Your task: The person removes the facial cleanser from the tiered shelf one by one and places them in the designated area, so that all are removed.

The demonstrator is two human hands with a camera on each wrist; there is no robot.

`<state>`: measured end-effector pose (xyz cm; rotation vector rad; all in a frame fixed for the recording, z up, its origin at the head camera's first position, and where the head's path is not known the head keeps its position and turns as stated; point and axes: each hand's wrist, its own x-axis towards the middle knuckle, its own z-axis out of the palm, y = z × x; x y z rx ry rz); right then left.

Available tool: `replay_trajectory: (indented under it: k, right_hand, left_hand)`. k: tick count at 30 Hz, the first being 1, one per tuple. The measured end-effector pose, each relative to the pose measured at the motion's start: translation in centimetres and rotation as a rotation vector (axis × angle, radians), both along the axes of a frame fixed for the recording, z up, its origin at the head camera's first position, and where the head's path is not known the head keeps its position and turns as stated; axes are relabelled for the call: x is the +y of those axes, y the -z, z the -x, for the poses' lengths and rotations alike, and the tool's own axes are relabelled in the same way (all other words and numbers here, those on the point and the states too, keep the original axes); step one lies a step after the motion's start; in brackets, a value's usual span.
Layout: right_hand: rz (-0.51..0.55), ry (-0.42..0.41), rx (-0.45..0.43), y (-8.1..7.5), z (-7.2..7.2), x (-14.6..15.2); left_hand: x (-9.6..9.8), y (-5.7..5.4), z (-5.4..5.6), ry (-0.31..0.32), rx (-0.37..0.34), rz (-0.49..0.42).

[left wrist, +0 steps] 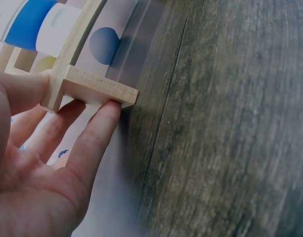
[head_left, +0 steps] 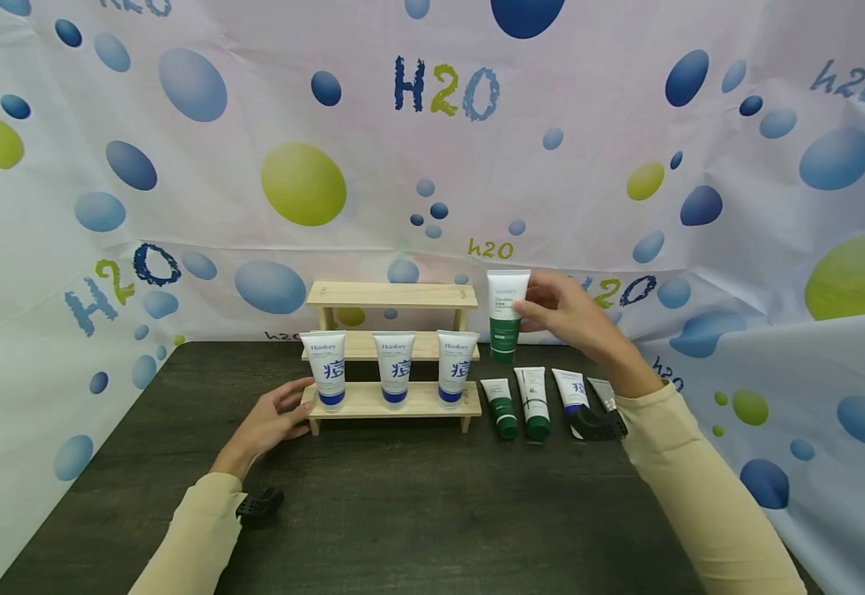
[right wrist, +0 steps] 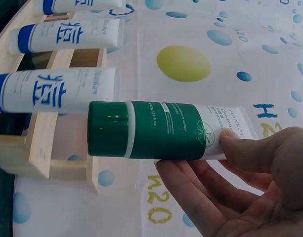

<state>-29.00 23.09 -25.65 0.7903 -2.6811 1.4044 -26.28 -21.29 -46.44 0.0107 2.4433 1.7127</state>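
Note:
My right hand (head_left: 564, 314) holds a white and green squeeze tube (head_left: 505, 318) upright, cap down, just right of the wooden tiered rack (head_left: 395, 402). In the right wrist view the thumb presses the tube's white end, with the fingers behind it. My left hand (head_left: 272, 421) grips the rack's left end at the lowest step. The left wrist view shows its thumb against the board edge and its fingertips on the rack's leg (left wrist: 99, 85). Three white tubes with blue caps, a left one (head_left: 325, 368), a middle one (head_left: 395, 368) and a right one (head_left: 455, 366), stand on the lowest step.
Right of the rack, several tubes lie on the dark wooden table (head_left: 417, 504): a small green and white tube (head_left: 502, 409), a longer one (head_left: 534, 401), and a blue and white one (head_left: 572, 390). A patterned cloth (head_left: 402, 165) hangs behind. The rack's upper steps (head_left: 393, 294) rise at the back.

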Motion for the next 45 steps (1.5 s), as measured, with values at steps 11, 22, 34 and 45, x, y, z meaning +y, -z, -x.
replay_trajectory:
  k: [11, 22, 34, 45]
  right_hand:
    - [-0.123, 0.025, -0.015, 1.0, -0.6, 3.0]
    - [-0.173, 0.025, -0.064, 2.2, -1.0, 6.7]
    - [-0.213, -0.008, -0.153, 4.0, -1.4, 9.9]
    - [-0.251, 0.042, -0.233, 5.8, -1.9, 12.2]
  left_hand:
    - [-0.2, 0.1, 0.2, 0.006, 0.002, 0.009]
    - [0.0, -0.1, 0.2, 0.003, -0.001, 0.004]
    - [-0.1, 0.0, 0.1, 0.000, -0.002, -0.002]
    - [-0.1, 0.0, 0.0, -0.001, -0.002, -0.003]
